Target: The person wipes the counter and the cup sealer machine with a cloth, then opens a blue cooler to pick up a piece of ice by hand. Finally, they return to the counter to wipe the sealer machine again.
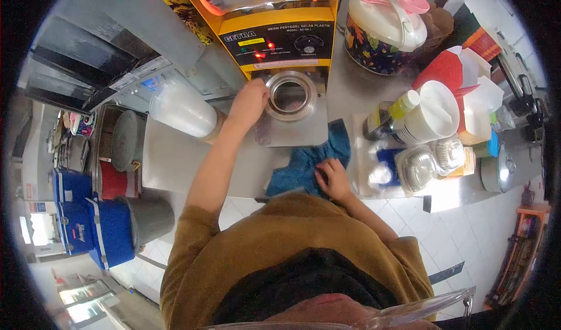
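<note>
A yellow and black cup sealing machine (280, 44) stands at the back of the metal counter, its red lights lit. In front of it is a round metal ring holder (291, 96) on a steel plate. My left hand (251, 101) has its fingers closed at the left edge of this ring; what they grip, if anything, is hidden. Near the counter's front edge, my right hand (333, 178) rests on a blue cloth (310, 163), fingers partly curled and apart. Stacked clear plastic cups (182, 109) lie left of my left forearm.
A patterned rice container (380, 35) stands at the back right. White paper cups (429, 111), bottles (385, 117), clear lidded containers (416, 167) and red-white boxes (473, 108) crowd the right side. Blue coolers (111, 231) and a grey bin (149, 222) are on the floor at left.
</note>
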Demonstrator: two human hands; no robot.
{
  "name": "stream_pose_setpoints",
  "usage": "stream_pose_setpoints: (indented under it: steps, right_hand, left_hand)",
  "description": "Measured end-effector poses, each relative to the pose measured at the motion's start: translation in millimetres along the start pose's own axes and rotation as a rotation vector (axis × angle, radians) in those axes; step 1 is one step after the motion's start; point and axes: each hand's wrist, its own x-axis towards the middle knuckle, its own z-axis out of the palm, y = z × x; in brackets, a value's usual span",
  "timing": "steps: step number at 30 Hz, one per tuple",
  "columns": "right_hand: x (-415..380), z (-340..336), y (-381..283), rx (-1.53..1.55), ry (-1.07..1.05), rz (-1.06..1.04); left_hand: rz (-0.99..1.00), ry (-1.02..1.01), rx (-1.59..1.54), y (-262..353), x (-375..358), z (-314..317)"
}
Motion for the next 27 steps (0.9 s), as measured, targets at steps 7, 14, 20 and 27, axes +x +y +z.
stream_pose_setpoints:
  steps: [7,14,20,27]
  right_hand:
    - [2.0,-0.6,-1.4,0.018,0.04,-0.04]
    - [2.4,0.0,-1.2,-0.007,0.015,0.002]
    - [2.2,0.5,0.6,0.019,0.012,-0.008]
    - [3.9,0.1,-2.6,0.012,0.028,-0.007]
  left_hand:
    - [-0.008,-0.038,0.022,8.1,-11.9,-3.4]
    - [0.029,0.063,0.015,0.0,-3.9,4.0]
    - [0.012,-0.003,0.003,4.0,-8.9,-1.0]
    - [0.001,0.041,-0.041,6.0,-12.9,1.1]
